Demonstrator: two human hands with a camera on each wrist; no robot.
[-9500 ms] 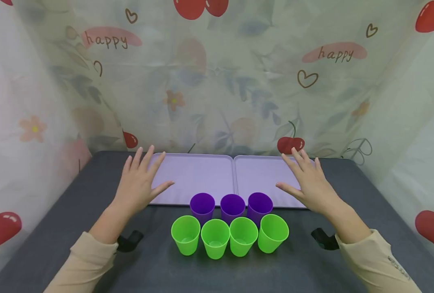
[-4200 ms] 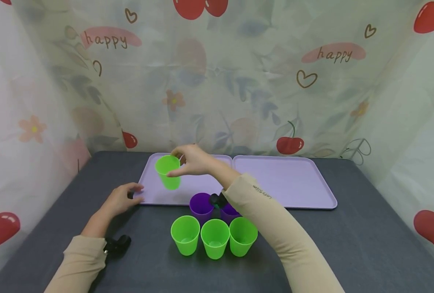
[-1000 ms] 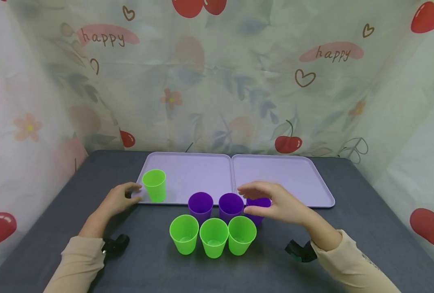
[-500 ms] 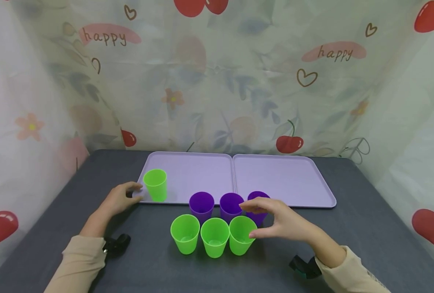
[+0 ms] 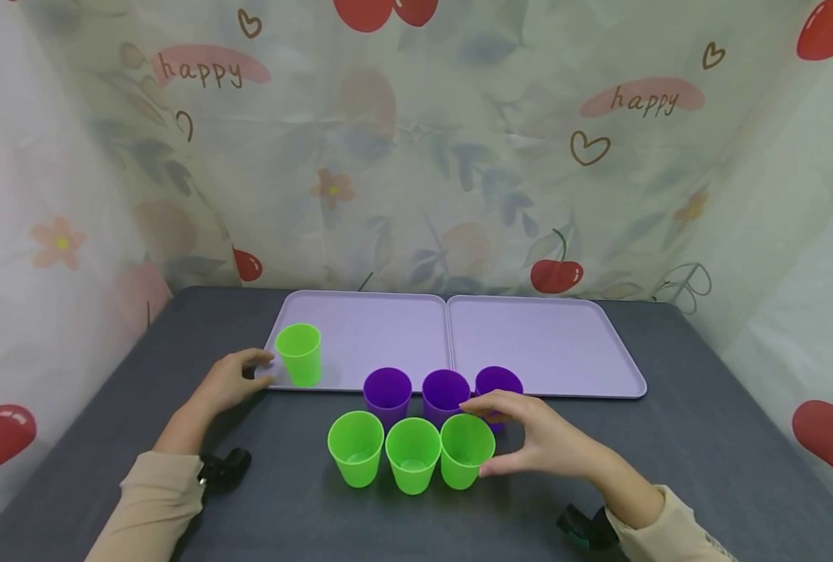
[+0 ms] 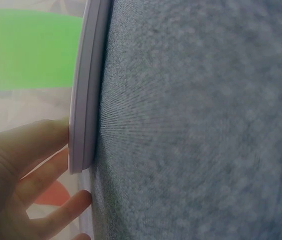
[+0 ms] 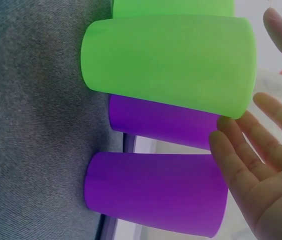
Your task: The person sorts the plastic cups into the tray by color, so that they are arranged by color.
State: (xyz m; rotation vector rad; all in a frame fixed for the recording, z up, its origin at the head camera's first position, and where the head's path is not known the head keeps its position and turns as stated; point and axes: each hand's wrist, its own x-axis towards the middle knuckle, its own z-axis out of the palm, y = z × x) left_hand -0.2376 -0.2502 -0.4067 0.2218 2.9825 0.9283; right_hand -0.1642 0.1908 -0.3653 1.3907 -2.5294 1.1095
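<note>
My right hand point(image 5: 553, 441) is at the rightmost green cup point(image 5: 467, 453) in the front row, thumb on the near side and fingers at the far side of its rim. In the right wrist view the thumb stands apart from the green cup point(image 7: 168, 62), and the fingers are spread near its rim and the purple cups point(image 7: 156, 190). My left hand point(image 5: 229, 382) rests at the front left corner of the left lilac tray point(image 5: 374, 336), thumb touching the rim point(image 6: 85, 100). On that tray, by the hand, stands another green cup point(image 5: 300, 357).
Two more green cups, left point(image 5: 355, 451) and middle point(image 5: 412, 457), complete the front row. Behind them stand purple cups, left point(image 5: 387, 394), middle point(image 5: 446, 396) and right point(image 5: 498, 380). A right lilac tray point(image 5: 542, 339) adjoins the left one on the dark table point(image 5: 416, 531).
The green cup from the right end of the front row now stands on the left tray. My right hand has come back and down to the adjacent green cup. The left hand stays at the tray corner.
</note>
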